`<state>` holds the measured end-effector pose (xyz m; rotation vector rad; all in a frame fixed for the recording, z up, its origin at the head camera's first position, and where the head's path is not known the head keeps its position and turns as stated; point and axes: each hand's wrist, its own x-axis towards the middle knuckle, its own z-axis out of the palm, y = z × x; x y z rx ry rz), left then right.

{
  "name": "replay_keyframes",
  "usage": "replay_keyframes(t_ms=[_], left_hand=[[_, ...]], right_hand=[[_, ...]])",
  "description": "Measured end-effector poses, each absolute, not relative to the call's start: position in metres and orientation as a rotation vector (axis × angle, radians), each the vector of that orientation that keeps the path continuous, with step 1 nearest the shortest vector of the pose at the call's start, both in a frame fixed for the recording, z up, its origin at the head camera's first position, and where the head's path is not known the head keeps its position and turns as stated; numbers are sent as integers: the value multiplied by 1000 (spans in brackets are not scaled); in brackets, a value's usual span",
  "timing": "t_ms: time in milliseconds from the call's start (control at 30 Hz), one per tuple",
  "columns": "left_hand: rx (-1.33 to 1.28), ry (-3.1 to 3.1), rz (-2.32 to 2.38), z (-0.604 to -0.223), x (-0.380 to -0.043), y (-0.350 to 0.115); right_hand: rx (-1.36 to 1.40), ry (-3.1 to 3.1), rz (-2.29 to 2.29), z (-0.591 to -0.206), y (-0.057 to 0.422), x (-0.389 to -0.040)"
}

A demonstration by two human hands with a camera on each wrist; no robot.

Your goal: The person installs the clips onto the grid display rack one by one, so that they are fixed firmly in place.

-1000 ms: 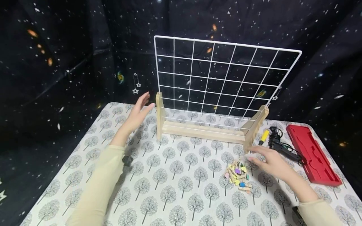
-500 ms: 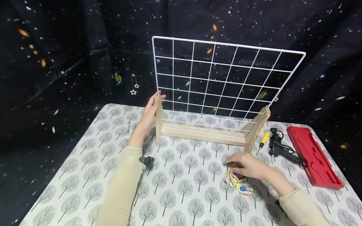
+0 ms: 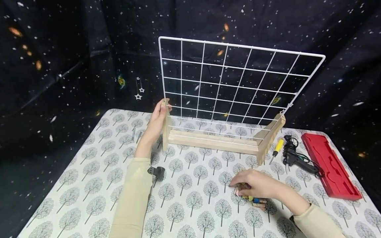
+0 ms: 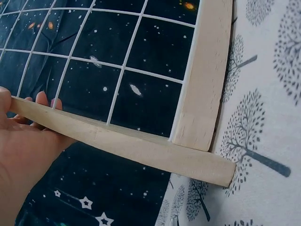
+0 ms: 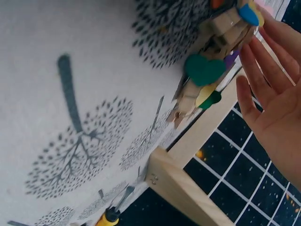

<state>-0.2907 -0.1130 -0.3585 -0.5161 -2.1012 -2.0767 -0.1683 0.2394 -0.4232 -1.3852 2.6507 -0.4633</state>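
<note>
A white wire grid (image 3: 227,44) leans back in a pale wooden stand (image 3: 214,142) on the tree-patterned tablecloth. My left hand (image 3: 155,122) grips the upper end of the stand's left side piece (image 4: 94,132), with the fingertips reaching behind it in the left wrist view. Over a small pile of wooden clothespins (image 3: 258,205) my right hand (image 3: 257,183) reaches down, thumb and fingers spread around them and hiding most of the pile. The right wrist view shows the extended fingers right at the clothespins, which carry coloured hearts such as a green heart (image 5: 204,70).
To the right of the stand lie a yellow-handled screwdriver (image 3: 278,145), a black glue gun (image 3: 300,160) with a coiled cable, and a red moulded tray (image 3: 330,165). A dark starry curtain (image 3: 74,49) hangs behind the table.
My left hand has moved right and taken hold of the stand's left side piece. My right hand has moved left and down onto the clothespin pile.
</note>
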Motion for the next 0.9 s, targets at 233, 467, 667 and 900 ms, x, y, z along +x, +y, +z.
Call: replay_keyframes(t_ms=[233,467,667,900], left_hand=[[-545,-2115,-2072,-360,-290,-117],[-577,-2102,-2107,-363,-292,-115],[-621,-2077,-2110,-363,-291,-116],[-615,-2086,-2124,-363,-290,-116]], right_hand=[[-1469,2697,-380,-426,236,-164],[-1556,2667,-460,-427,235,-160],[-1473,2771,-606,-418,229,-161],[-1386,2923,-855,-386,211,-172]])
